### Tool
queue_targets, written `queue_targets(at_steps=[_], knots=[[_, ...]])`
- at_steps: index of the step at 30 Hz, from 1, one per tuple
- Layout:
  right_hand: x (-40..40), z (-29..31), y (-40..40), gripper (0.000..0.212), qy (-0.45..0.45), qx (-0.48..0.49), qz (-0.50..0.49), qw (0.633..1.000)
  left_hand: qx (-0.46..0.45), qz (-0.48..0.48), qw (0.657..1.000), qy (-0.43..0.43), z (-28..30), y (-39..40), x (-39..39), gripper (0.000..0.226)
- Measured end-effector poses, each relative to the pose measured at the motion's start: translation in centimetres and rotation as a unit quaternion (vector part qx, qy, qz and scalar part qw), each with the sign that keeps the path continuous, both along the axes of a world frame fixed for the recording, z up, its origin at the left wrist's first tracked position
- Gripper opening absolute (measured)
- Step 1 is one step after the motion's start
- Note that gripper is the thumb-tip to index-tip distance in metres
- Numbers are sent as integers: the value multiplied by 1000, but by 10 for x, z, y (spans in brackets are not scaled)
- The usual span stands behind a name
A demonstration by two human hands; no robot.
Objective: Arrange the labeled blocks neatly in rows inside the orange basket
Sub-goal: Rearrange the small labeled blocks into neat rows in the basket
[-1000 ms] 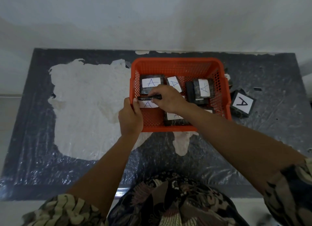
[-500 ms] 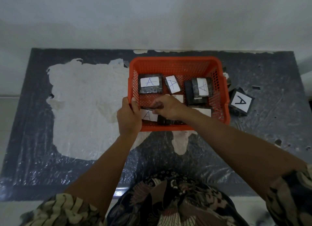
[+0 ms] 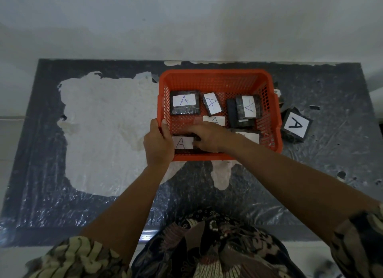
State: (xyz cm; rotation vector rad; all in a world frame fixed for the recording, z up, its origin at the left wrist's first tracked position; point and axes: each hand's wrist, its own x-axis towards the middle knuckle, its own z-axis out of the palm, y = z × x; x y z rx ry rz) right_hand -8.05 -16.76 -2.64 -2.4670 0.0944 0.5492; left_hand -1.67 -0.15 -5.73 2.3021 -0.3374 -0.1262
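An orange basket [image 3: 215, 76] stands on the table and holds several dark blocks with white "A" labels. My left hand [image 3: 158, 145] grips the basket's near-left rim. My right hand [image 3: 207, 137] reaches inside and rests on a labeled block [image 3: 182, 143] lying flat in the near-left corner; whether the fingers grip it is unclear. Another block [image 3: 184, 102] lies flat at the back left, a tilted block [image 3: 211, 103] beside it, and a small pile of blocks [image 3: 246, 107] at the back right. My right hand and forearm partly hide two more blocks.
One labeled block [image 3: 296, 125] lies on the table just right of the basket, with dark scraps behind it. The table top [image 3: 103, 132] is dark plastic sheeting with a large white worn patch at the left. A pale wall runs behind.
My right hand has carried the block from mid-basket down to the near-left corner, where it now lies flat. My left hand kept its grip on the rim.
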Motion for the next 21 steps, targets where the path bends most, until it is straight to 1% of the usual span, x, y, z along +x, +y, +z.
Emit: queue_targets(at_steps=[3, 4, 7, 12, 14, 15, 16, 17, 18, 19, 20, 21], knots=[[-10, 1, -15, 43, -70, -38, -46, 996, -1, -1, 1000, 2, -1, 0, -1, 36], [-14, 1, -24, 43, -58, -48, -66, 995, -1, 1, 1000, 2, -1, 0, -1, 36], [-30, -1, -44, 57, 57, -66, -83, 993, -8, -8, 1000, 0, 0, -4, -2, 35], [-29, -5, -41, 58, 63, -79, -63, 993, -4, -4, 1000, -10, -1, 2, 0, 35], [-23, -3, -44, 51, 91, -59, -81, 991, -4, -5, 1000, -9, 0, 1, -1, 35], [-19, -2, -46, 43, 84, -43, -112, 989, -4, -5, 1000, -9, 0, 0, -1, 35], [-14, -2, -47, 35, 55, -27, -167, 984, -3, -4, 1000, -9, -1, 0, -1, 35], [-8, -2, -48, 30, 7, -16, -238, 971, -2, -3, 1000, -8, -1, 0, 0, 35], [-1, -3, -48, 28, -44, -15, -307, 950, -2, -2, 1000, -7, -1, 1, 0, 35], [5, -5, -48, 29, -82, -23, -358, 930, -2, -2, 1000, -7, -2, 1, 0, 35], [12, -7, -48, 33, -99, -37, -383, 918, -2, -2, 1000, -8, -2, 1, 0, 34], [18, -10, -47, 39, -97, -48, -385, 917, -2, -2, 1000, -9, -2, 1, 0, 34]])
